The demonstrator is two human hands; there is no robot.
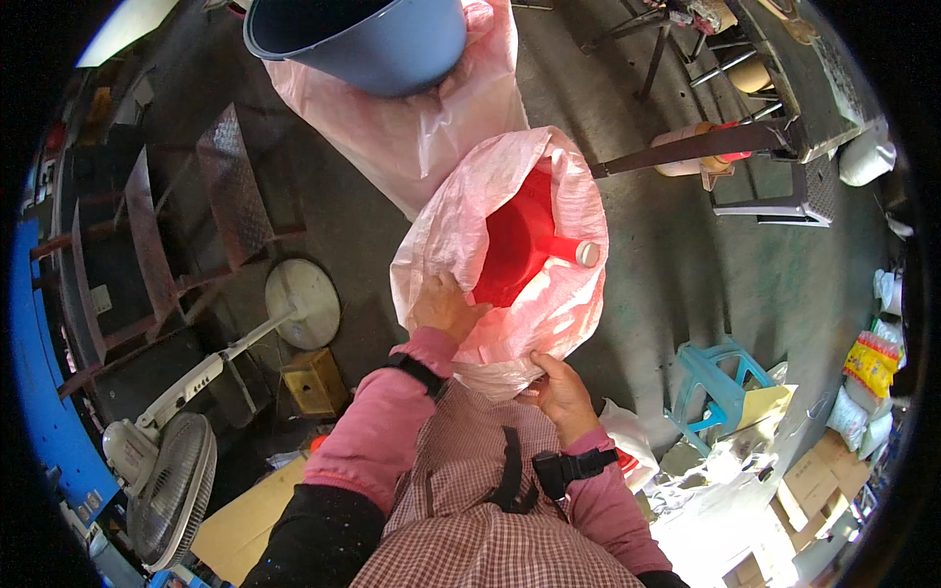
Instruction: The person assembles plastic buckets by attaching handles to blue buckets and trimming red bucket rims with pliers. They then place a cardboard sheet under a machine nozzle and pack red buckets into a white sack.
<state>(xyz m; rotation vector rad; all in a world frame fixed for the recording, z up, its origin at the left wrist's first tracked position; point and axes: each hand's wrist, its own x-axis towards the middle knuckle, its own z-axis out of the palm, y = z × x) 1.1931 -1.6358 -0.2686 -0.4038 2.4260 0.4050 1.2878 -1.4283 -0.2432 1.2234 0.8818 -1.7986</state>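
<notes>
A pink woven plastic sack (pixel 431 240) stands in front of me with its mouth gaping upward. Inside it shows a bright red plastic object (pixel 513 240), and a short red tube with a whitish round end (pixel 586 255) leans at the right of the opening. My left hand (pixel 443 306) grips the near left part of the sack's rim, fingertips pointing into the mouth. At the near edge, my right hand (pixel 564 397) pinches the rim, thumb on top and the other fingers mostly hidden beneath. What lies deeper in the sack is hidden.
Beyond it, a blue-grey bucket (pixel 392 49) rests on another pink sack (pixel 392 137). A standing fan (pixel 172 480) and a metal frame with step-like plates (pixel 233 186) are at left. To the right are a blue plastic stool (pixel 711 387), a workbench (pixel 818 78) and cardboard (pixel 823 480).
</notes>
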